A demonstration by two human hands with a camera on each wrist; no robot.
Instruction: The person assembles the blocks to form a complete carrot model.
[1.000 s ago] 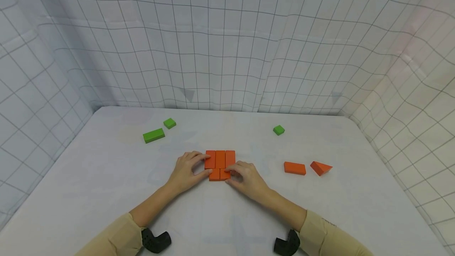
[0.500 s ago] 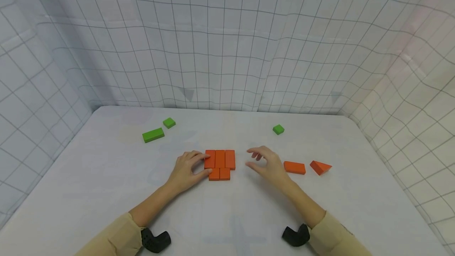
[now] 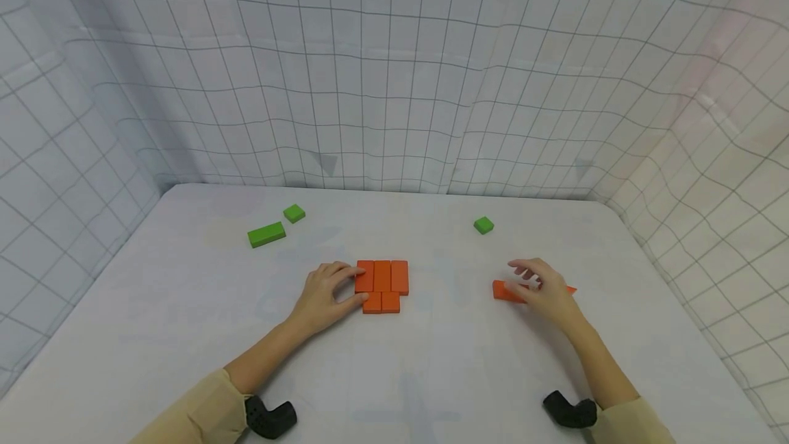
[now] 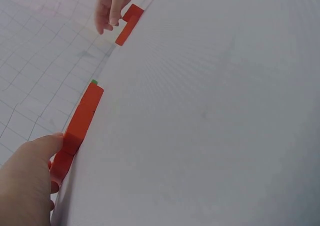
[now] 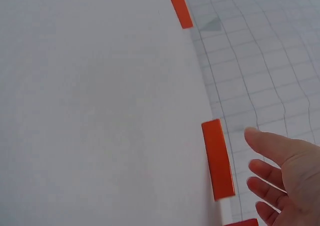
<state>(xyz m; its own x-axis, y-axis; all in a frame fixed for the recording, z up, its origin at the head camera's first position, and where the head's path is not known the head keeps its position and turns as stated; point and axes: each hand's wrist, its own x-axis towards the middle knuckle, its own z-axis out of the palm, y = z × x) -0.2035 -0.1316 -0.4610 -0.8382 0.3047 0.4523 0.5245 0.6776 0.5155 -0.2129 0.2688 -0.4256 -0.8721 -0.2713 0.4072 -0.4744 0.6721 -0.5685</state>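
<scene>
My left hand rests at the left side of a flat group of orange blocks, with its fingertips on the upper left block and its thumb by the lower left small block. Three longer blocks lie side by side, and two small ones adjoin their near ends. Over at the right, my right hand hovers with fingers apart, holding nothing. It overlaps a loose orange rectangular block in the head view, and mostly hides an orange triangular block. The right wrist view shows the rectangular block beside the thumb.
A long green block and a small green block lie at the back left of the white table. Another small green block lies back right. Grid-patterned white curtains enclose the table.
My right hand has left the lower right small block and moved right to the loose orange blocks. The left hand and the grouped blocks have stayed put.
</scene>
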